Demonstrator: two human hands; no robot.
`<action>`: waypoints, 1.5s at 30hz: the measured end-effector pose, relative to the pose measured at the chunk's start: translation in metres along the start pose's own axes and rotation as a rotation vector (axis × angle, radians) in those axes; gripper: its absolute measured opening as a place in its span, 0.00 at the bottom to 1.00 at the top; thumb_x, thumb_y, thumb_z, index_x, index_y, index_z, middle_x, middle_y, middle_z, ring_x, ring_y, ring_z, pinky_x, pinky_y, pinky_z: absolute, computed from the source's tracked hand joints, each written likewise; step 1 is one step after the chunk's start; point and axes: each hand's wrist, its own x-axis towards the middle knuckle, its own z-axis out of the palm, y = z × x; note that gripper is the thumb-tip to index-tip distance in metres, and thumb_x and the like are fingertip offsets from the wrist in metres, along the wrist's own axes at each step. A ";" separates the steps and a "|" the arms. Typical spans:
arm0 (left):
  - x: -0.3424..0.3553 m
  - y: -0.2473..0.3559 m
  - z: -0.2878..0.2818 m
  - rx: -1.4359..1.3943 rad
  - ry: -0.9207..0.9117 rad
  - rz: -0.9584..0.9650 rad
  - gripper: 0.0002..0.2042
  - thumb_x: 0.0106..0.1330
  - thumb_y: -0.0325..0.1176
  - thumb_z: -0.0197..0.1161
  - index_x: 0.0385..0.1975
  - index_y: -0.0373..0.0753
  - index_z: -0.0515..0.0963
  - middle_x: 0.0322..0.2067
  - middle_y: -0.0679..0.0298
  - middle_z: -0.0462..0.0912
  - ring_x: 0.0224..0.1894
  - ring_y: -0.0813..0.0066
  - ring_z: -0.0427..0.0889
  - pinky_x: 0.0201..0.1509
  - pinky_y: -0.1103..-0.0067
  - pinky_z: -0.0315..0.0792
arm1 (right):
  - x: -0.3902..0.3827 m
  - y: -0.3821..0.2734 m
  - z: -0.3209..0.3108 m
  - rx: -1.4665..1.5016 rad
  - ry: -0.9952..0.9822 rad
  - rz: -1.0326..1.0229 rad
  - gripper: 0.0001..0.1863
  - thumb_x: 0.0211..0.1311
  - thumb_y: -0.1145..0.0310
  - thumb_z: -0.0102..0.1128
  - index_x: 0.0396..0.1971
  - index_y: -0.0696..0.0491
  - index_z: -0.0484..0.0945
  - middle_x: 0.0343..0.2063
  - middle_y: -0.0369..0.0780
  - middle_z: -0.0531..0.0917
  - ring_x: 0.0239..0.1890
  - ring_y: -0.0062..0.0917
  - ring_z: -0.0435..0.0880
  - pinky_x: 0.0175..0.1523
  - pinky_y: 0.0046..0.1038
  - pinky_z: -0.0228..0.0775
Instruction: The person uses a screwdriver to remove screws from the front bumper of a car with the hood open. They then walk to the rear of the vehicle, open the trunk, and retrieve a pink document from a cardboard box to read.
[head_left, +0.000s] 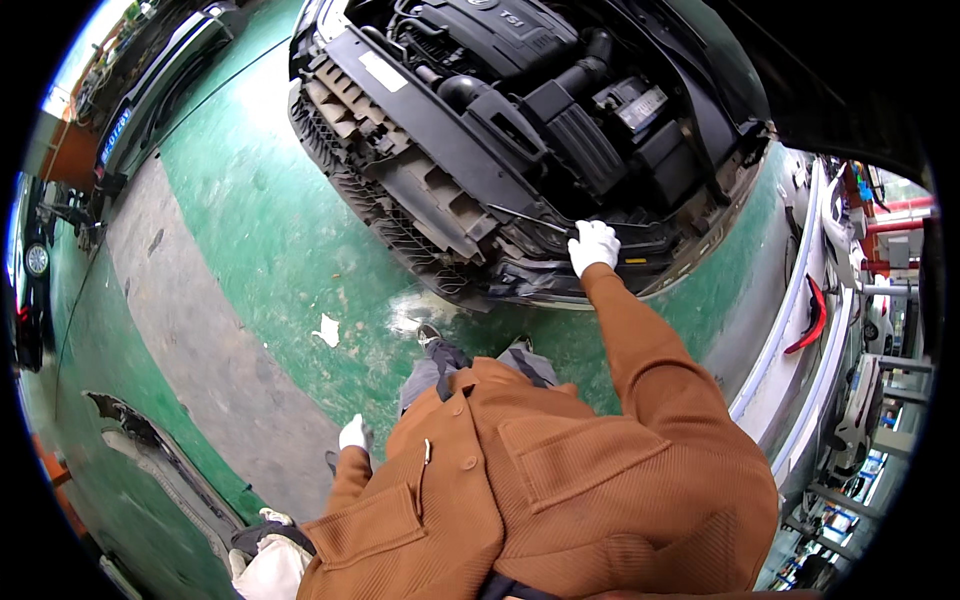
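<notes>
My right hand (594,248), in a white glove, is closed at the front corner of a car's open engine bay, beside the headlight (540,280). From its fingers a long thin screwdriver (525,216) points left across the car's front end; its exact tip is hard to make out. Low at my left side hangs my left hand (355,434), also gloved in white and away from the car. Its fingers are too small to read. The car's front bumper is off, so the bare crash structure (430,200) and grille mesh (365,200) show.
The engine cover (490,35), air filter box (575,135) and battery (638,105) fill the bay. A detached bumper (165,460) lies on the green floor (250,200) at lower left. White body panels (790,320) and a red lamp (810,315) are at right. Another car (165,75) stands far left.
</notes>
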 end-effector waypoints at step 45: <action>0.151 0.226 -0.263 -0.270 -0.002 -0.087 0.17 0.73 0.49 0.54 0.42 0.40 0.79 0.25 0.64 0.81 0.19 0.70 0.73 0.21 0.70 0.67 | 0.003 -0.359 0.133 1.130 -0.997 0.394 0.13 0.68 0.63 0.56 0.23 0.48 0.72 0.18 0.36 0.74 0.16 0.24 0.70 0.19 0.28 0.59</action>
